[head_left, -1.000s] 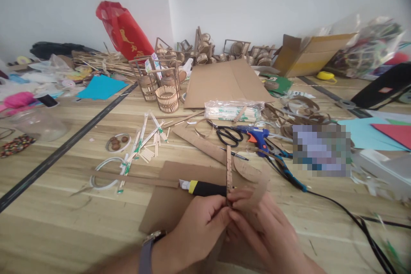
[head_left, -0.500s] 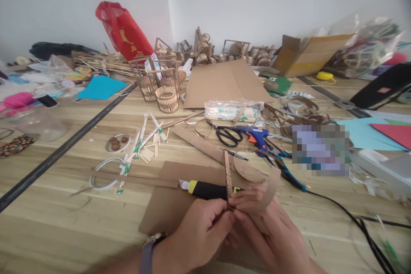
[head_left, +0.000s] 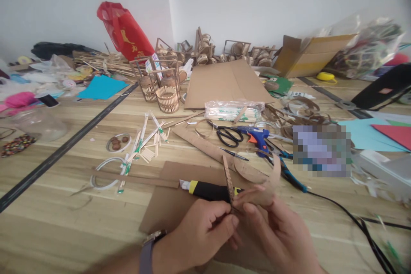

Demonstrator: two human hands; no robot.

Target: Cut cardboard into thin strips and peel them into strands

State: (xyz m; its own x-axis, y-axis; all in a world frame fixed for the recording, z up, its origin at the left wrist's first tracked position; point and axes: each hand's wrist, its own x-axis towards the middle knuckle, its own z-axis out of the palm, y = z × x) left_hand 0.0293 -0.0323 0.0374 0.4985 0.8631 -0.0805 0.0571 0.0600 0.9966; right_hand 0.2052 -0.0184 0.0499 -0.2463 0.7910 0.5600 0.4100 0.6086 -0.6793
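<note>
My left hand (head_left: 204,231), with a watch on its wrist, pinches a narrow brown cardboard strip (head_left: 228,180) between thumb and fingers. One part of that strip stands up, creased along its length; a curled end rises by my right fingers. My right hand (head_left: 279,227) holds the strip close to the left fingertips, its thumb slightly raised. Just beyond the hands lies a black and yellow utility knife (head_left: 208,189), blade out to the left. Beneath the knife and hands is a flat cardboard sheet (head_left: 157,209). The exact fold between my fingertips is partly hidden.
Beyond the knife lie black-handled scissors (head_left: 229,136), a blue glue gun (head_left: 257,137), a pen (head_left: 236,154) and a curved cardboard piece (head_left: 202,145). Cut sticks (head_left: 150,152) and tape rolls lie left. Small slatted baskets (head_left: 167,99) stand behind. A cable (head_left: 340,207) crosses the right side.
My right thumb has lifted away from the left fingertips, and the right hand has shifted slightly right and down. The strip's upright part has turned, showing more edge-on.
</note>
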